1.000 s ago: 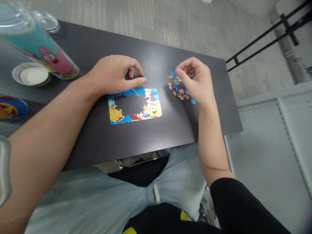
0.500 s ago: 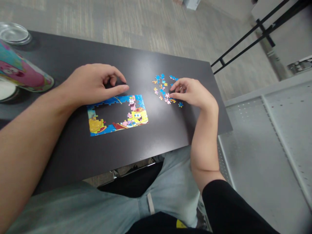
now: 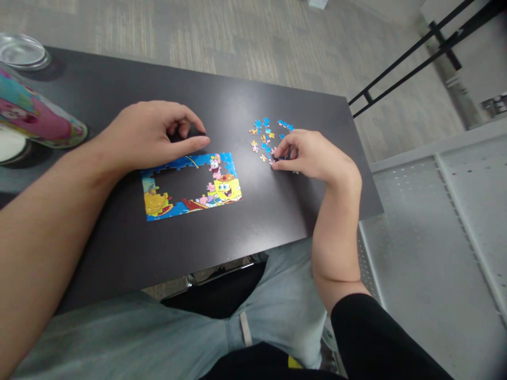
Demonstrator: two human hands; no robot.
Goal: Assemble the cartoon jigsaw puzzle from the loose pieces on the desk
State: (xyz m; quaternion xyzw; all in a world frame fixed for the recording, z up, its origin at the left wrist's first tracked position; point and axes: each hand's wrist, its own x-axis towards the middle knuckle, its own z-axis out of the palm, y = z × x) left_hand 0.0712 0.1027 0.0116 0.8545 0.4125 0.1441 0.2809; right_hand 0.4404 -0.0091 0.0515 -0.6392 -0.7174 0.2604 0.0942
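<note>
The right hand (image 3: pixel 315 153) has thumb and forefinger nearly together, low at the near edge of the loose puzzle pieces (image 3: pixel 265 146); whether a piece is clamped between them cannot be told; the pieces spread just beyond the fingertips, some partly hidden by the hand; a light pinch on one piece's edges, lifted straight up, would probably leave its neighbours undisturbed. Left of that grip, apart from it, lies the partly joined puzzle (image 3: pixel 226 191), its border framing bare table (image 3: pixel 273 216); the left hand (image 3: pixel 156 129) is at its far edge, thumb and forefinger apart with nothing visible between; keeping that wrist light should avoid shifting the border; farther left stands a printed canister (image 3: pixel 37 117).
</note>
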